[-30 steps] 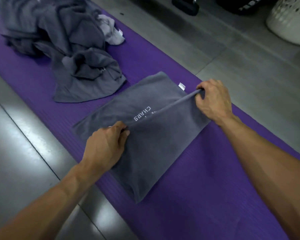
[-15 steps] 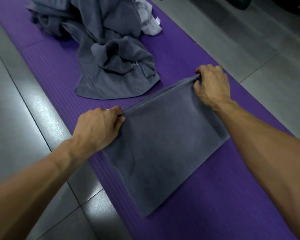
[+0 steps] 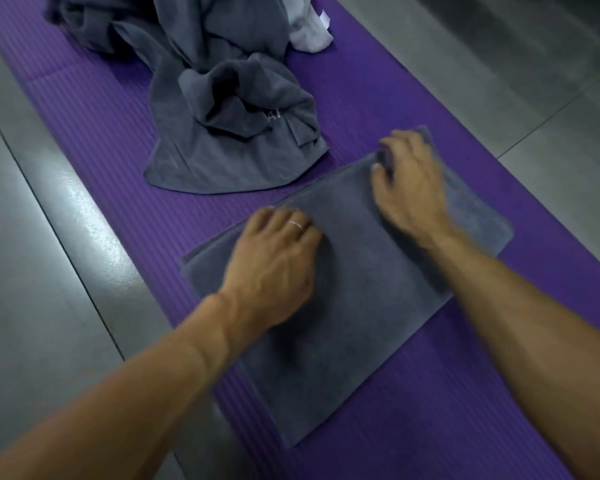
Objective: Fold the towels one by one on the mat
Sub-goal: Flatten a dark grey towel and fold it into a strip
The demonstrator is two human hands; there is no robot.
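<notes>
Lying flat: the folded grey towel [image 3: 354,306] is resting on the purple mat [image 3: 84,109], turned at an angle to the mat's ribs, its layered edges showing along the far-left side.
Left hand [image 3: 274,261]: it is resting palm down on the towel's left part near the far edge; its fingers [image 3: 291,220] are lying loosely bent and close together on the cloth, pinching nothing that shows; a thin ring is sitting on one of them.
Right hand [image 3: 409,188]: it is pressing on the towel near its far right corner; its fingers [image 3: 388,147] are curling down onto the cloth, blurred, so whether they are pinching the edge cannot be told.
Forearms: both are reaching in from the near edge, bare, the right one passing over the towel's right side.
Waiting pile: a heap of crumpled grey towels [image 3: 229,109] is sitting farther along the mat, apart from the folded one, with a white cloth [image 3: 307,32] poking out at its far right side.
Floor [image 3: 32,237]: grey tiles are lying on both sides of the mat.
</notes>
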